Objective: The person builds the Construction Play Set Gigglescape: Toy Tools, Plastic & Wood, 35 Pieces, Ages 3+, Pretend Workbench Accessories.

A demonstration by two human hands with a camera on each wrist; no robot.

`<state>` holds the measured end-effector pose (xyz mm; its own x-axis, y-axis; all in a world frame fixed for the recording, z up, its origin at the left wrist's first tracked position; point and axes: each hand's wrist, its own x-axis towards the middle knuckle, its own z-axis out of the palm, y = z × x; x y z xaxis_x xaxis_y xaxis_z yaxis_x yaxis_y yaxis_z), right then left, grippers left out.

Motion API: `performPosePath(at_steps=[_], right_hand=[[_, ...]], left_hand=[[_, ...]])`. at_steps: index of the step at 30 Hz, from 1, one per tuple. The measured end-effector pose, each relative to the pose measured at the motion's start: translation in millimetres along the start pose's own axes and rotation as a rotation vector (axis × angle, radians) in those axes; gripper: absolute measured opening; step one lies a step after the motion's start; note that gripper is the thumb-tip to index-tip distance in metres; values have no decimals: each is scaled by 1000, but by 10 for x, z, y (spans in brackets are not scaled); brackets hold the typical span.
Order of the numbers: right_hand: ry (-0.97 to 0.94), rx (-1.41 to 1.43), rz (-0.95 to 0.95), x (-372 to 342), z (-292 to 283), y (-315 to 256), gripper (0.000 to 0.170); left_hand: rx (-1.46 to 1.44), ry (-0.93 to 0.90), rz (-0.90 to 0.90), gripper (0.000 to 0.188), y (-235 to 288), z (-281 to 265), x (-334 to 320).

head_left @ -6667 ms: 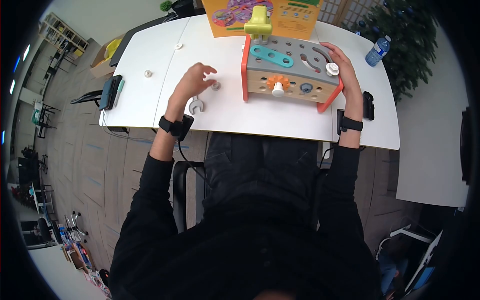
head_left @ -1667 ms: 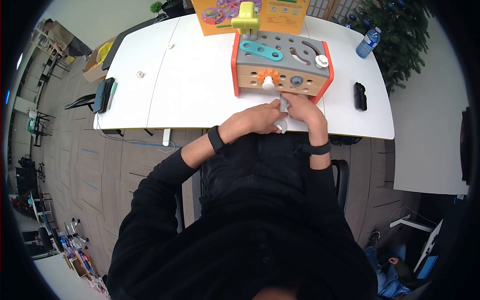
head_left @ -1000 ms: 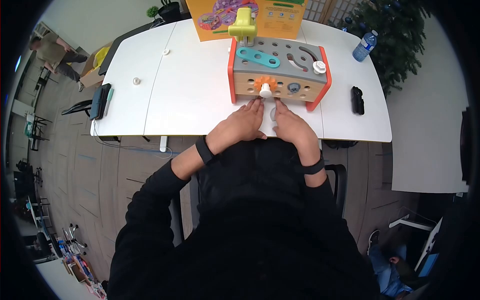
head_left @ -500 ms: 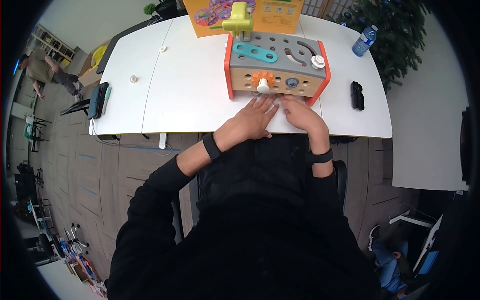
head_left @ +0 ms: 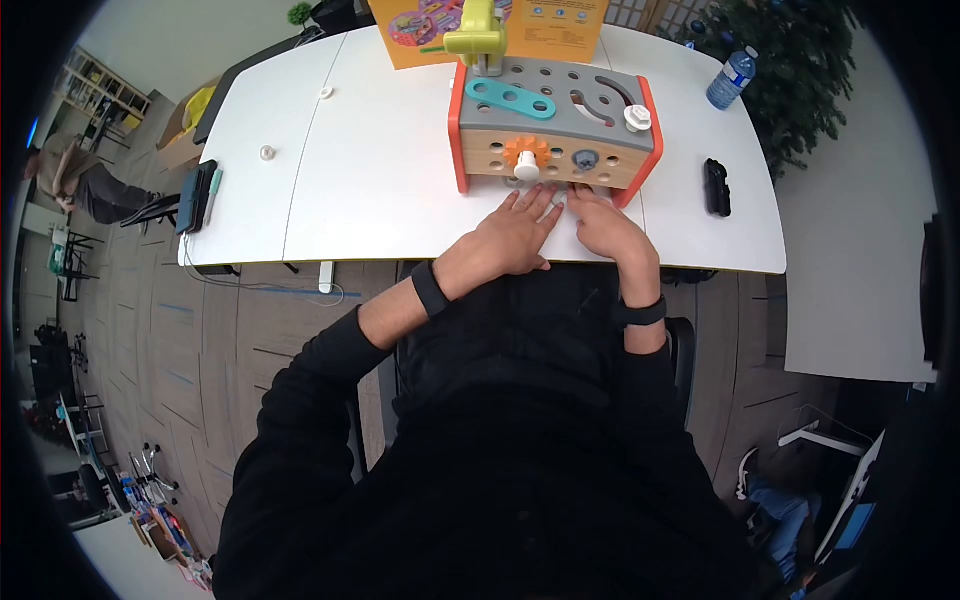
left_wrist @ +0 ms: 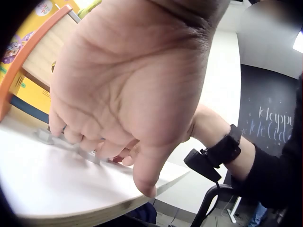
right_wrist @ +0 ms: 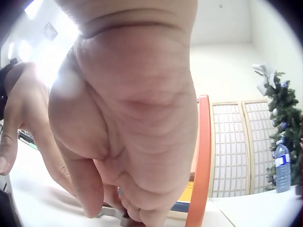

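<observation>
A toy workbench with a wooden front, grey top and red ends stands before the person. By its lower front, a grey wrench lies low on the table, largely hidden by the hands. The left hand reaches to it palm down, fingers straight and spread; grey parts show beyond its fingertips in the left wrist view. Close on the right, the right hand has bent fingers and its thumb at the grey piece, which it appears to pinch.
An orange box stands behind the workbench. On the white table are small white pieces at left, a dark case with a pen, a black object and a water bottle at right.
Since a second ago, the left hand has shifted slightly right with its fingers spread. The right hand's straight fingers have bent, and the wrench part between the hands is more covered. A background person has moved.
</observation>
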<state>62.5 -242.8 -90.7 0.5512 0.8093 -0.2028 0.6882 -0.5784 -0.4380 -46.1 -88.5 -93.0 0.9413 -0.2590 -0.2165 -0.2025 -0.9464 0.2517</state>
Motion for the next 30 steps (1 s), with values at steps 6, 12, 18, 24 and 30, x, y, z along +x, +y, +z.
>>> performPosePath(at_steps=[6, 12, 18, 24, 30], right_hand=[[26, 19, 4, -158, -122, -56, 50], [-100, 115, -103, -472, -467, -6, 43], [-144, 287, 176, -696, -776, 426, 36], [284, 176, 623, -633, -945, 1329, 48], [571, -155, 1078, -353, -954, 1741, 97]], left_hand=[[-153, -190, 152, 77, -130, -386, -240], [-260, -236, -174, 52, -398, -997, -777], [-269, -285, -473, 42, -1235, -913, -993], [-340, -206, -684, 38, -1765, -694, -943], [-491, -64, -767, 35, -1897, -537, -763]])
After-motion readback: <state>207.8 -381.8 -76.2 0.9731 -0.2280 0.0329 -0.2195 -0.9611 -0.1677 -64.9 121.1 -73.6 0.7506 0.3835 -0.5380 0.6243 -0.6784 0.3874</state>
